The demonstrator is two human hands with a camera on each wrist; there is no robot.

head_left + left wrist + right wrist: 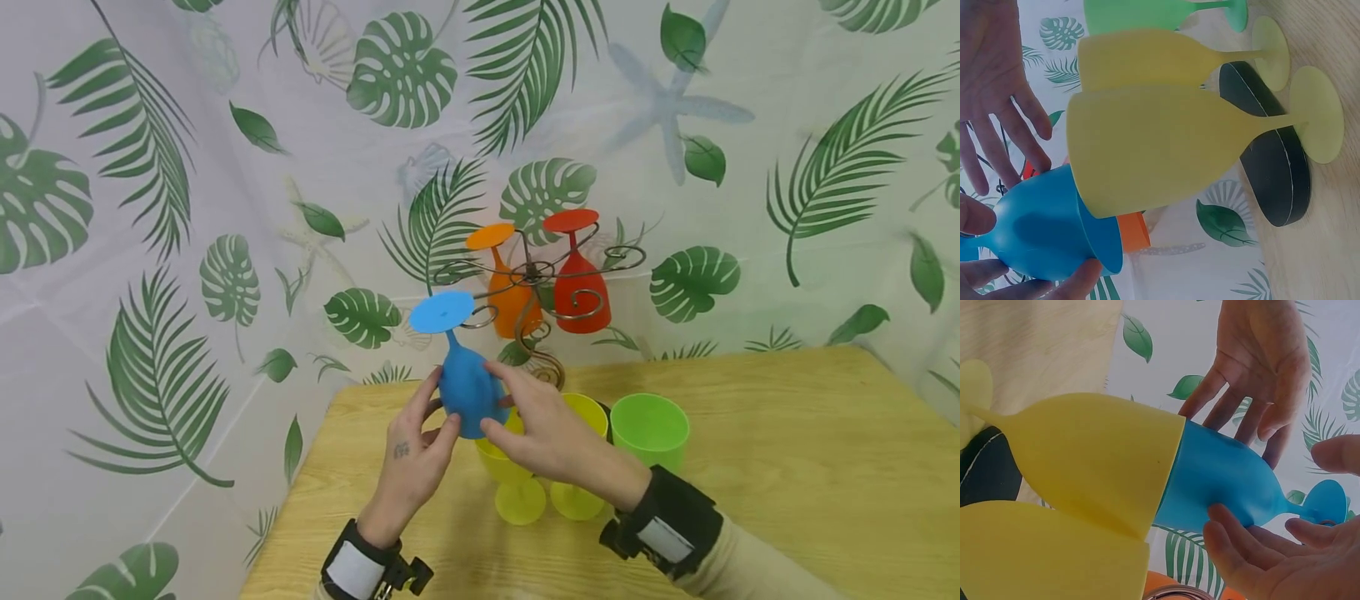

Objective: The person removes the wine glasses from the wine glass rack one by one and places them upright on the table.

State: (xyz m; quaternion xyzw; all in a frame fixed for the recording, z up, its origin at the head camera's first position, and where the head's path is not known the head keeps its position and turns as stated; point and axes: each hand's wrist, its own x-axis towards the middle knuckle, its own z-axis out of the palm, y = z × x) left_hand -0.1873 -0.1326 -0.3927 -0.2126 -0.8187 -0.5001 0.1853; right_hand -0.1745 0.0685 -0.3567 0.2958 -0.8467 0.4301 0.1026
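"Starting with the largest?"

"White backdrop (660, 208), printed with green leaves, starfish and shells, hung behind the wire goblet rack. Next, pale wood-grain table (795, 467), spread beneath the rack."

"And the rack itself?"

"Dark metal wire goblet rack (531, 271), with curling arms at the top and a scrolled stem lower down."

"Goblets?"

"Blue goblet (472, 387), upside down and slightly tilted, at the near left of the rack. Flat foot uppermost, overlapping a curled wire end; resting on the wire or just beside it, impossible to tell. Red goblet (583, 292), hanging upside down on the right of the rack. Orange goblet (504, 310), also upside down, left of the rack's centre. Standing upright on the table in front of the rack: one yellow goblet (1147, 150), a second yellow goblet (1147, 59) to its right, then a green goblet (648, 429) farther right."

"And the hands?"

"Both in front of the rack, clasping the blue bowl between them. Left hand (416, 454) with thumb and fingers around its left side; right hand (540, 425) with thumb and fingers against its right."

"Anything smaller?"

"Black wrist straps (675, 525) with white patches, nearer than the rack."
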